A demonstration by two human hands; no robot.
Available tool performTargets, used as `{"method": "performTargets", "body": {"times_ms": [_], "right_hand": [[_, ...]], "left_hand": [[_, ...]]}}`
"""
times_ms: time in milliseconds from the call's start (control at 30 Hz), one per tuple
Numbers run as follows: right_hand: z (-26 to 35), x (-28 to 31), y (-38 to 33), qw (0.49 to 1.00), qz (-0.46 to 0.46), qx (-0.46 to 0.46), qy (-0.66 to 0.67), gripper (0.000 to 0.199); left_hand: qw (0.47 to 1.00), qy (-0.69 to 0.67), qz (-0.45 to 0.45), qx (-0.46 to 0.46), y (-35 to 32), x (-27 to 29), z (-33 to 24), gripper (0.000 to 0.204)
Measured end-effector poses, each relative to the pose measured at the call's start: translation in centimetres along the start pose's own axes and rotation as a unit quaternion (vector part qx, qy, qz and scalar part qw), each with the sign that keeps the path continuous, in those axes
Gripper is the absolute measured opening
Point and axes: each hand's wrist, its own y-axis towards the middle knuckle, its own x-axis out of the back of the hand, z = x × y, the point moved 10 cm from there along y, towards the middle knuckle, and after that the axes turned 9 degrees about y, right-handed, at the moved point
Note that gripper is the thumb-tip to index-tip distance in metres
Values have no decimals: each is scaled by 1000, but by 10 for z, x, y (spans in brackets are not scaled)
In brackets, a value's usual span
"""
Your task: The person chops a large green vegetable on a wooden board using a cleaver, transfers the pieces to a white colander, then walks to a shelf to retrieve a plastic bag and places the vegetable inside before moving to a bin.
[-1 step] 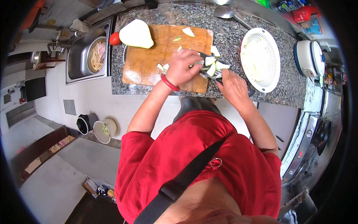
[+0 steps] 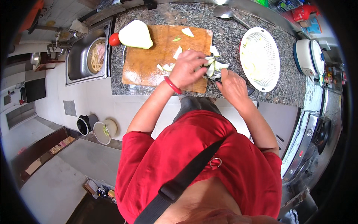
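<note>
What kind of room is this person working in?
Most likely a home kitchen: a granite counter carries a wooden cutting board with cut vegetable pieces, a steel sink sits beside it, and a white colander is nearby.

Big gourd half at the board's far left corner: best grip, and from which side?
Judging by its pose, take the gourd half from above across its wide rounded end nearest the tomato. It lies with its pale cut face up on the cutting board, tapering to a point on the right. The broad end gives a fuller grip, and both hands are busy well away from it.
</note>
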Motion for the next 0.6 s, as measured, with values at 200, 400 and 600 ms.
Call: {"method": "performTargets", "body": {"times_ms": [200,400,600], "right_hand": [[4,1,0,1000,6,-19,19,37],[0,26,-11,999,-49,6,7,32],[-34,69,-32,994,-92,-28,-55,31]], "left_hand": [[995,0,71,-68,12,-48,-36,32],[990,20,59,-125,29,-53,-57,32],[982,1,40,-186,73,-71,-105,29]]}}
